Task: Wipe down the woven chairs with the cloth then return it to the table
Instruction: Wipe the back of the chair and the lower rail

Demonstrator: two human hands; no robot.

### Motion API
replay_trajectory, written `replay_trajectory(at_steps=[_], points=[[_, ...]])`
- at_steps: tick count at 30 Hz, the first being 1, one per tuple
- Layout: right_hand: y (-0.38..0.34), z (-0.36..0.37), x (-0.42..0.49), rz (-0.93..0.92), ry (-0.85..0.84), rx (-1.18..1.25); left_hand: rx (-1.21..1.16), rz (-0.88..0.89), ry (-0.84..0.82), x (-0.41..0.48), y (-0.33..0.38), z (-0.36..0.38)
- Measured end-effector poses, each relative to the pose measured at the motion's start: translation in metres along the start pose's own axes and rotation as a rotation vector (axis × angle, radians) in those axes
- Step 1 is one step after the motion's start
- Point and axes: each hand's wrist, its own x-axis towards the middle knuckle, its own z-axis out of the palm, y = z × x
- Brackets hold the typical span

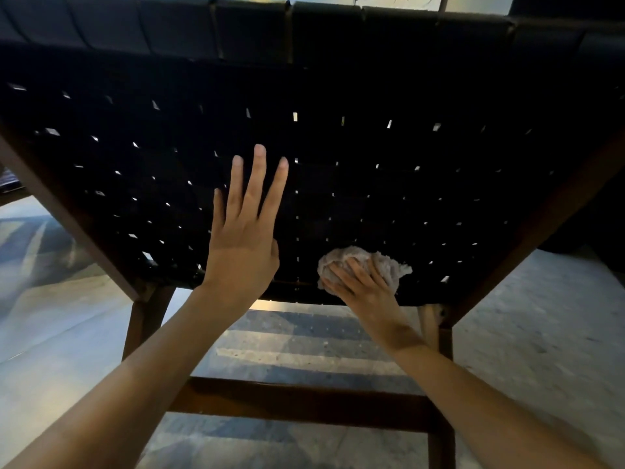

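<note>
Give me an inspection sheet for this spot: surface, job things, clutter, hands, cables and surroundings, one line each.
Surface: black woven seat of a chair, with small gaps of light showing through the webbing; a dark wooden frame runs around and below it.
Job's things: bunched pale cloth on the seat near its front edge; the table is not in view.
Clutter: nothing seen.
Hands: left hand lies flat on the webbing, fingers straight; right hand grips the cloth against the seat.
Cables: nothing seen.
Surroundings: pale hard floor with light patches; the chair's woven back rises behind the seat.
</note>
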Motion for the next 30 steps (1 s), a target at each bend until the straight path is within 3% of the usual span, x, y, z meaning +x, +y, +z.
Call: replay_trajectory(at_steps=[6,10,16,18,22,27,30], points=[[-0.005,-0.017,-0.002,-0.009,-0.027,0.072,-0.005,-0.009,-0.021,-0.002,0.001,-0.006],[0.007,-0.06,0.002,-0.101,0.182,0.117,-0.03,-0.032,-0.038,-0.006,-0.001,-0.015],[0.026,-0.149,0.066,0.025,0.579,0.183,-0.049,-0.08,-0.013,-0.005,-0.01,-0.022],[0.027,-0.16,0.091,0.083,0.566,0.142,-0.045,-0.086,-0.007,-0.003,-0.012,-0.024],[0.02,-0.149,0.116,0.189,0.375,-0.084,-0.024,-0.077,0.02,0.0,-0.017,-0.027],[0.015,-0.119,0.124,0.203,0.537,-0.149,0.019,-0.061,0.055,0.001,-0.027,-0.023],[0.006,-0.093,0.109,0.104,0.487,-0.144,0.038,-0.065,0.04,-0.004,-0.029,-0.02]])
